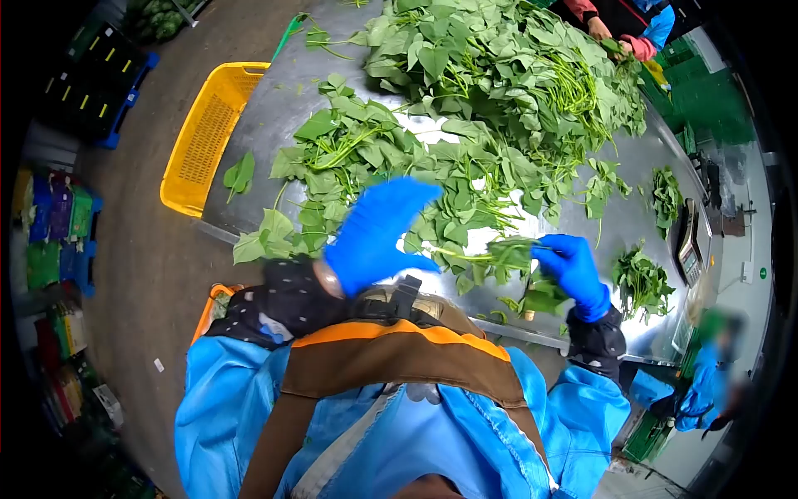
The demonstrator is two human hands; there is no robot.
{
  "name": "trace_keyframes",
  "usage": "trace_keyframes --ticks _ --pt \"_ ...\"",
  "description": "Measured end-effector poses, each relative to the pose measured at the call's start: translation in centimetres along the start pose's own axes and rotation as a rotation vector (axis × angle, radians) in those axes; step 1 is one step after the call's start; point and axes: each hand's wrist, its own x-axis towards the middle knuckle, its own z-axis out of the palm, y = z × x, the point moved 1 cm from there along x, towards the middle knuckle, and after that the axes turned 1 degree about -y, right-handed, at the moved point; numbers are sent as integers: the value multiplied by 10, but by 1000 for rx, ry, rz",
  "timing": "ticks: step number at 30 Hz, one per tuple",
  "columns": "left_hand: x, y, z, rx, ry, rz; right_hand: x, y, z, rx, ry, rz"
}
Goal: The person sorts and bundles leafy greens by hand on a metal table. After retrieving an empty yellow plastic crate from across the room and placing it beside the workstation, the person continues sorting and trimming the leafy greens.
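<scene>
My left hand, in a blue glove, is held over the near edge of the metal table with thumb and fingers spread apart and nothing between them. In a matching glove, my right hand is closed on a small bunch of leafy greens, whose stems point left toward my left hand. Loose leafy stems lie just beyond my left hand. Farther back rises a large heap of greens. Two small bunches, one near and one farther off, rest on the table's right side.
A yellow crate stands against the left edge of the metal table. At the right edge sits a scale. Across the table, a co-worker's hands are at the heap. Another person is at the lower right.
</scene>
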Motion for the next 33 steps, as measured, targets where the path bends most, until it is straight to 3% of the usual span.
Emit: trace_keyframes --ticks 2,3,6,8,9,10,11,13,16,21,22,25,26,28,33 --pt "-1 12 17 -48 -86 47 7 -17 19 74 -69 12" --pt "-6 9 24 -88 -317 27 8 -24 23 111 -88 17" --pt "-26 -11 15 -134 -544 71 5 -8 7 284 65 108" --pt "-35 -23 0 -690 -388 -108 2 1 0 309 102 145" --pt "-29 -19 -20 -745 -551 -418 2 1 -2 296 110 154" --pt "-33 -28 -22 -730 -485 -515 1 0 -1 283 125 196" --pt "-33 -38 -24 -571 -446 -400 1 0 0 264 106 193" --pt "-29 -33 -30 -426 -302 -527 2 0 3 229 65 189" --pt "6 13 -35 -17 49 97 9 -5 13 227 -13 180" --pt "30 51 24 -211 105 69 13 -19 29 1 -113 73" --pt "31 51 33 -268 110 39 12 -26 34 96 -133 99" --pt "31 37 43 -358 -277 -122 12 -16 42 111 -162 43" --pt "29 33 45 -317 -143 40 10 -17 40 110 -170 7" --pt "23 27 42 -265 -165 159 7 -14 43 89 -230 62" --pt "3 -1 23 -115 -30 342 1 -10 29 176 -152 -34"
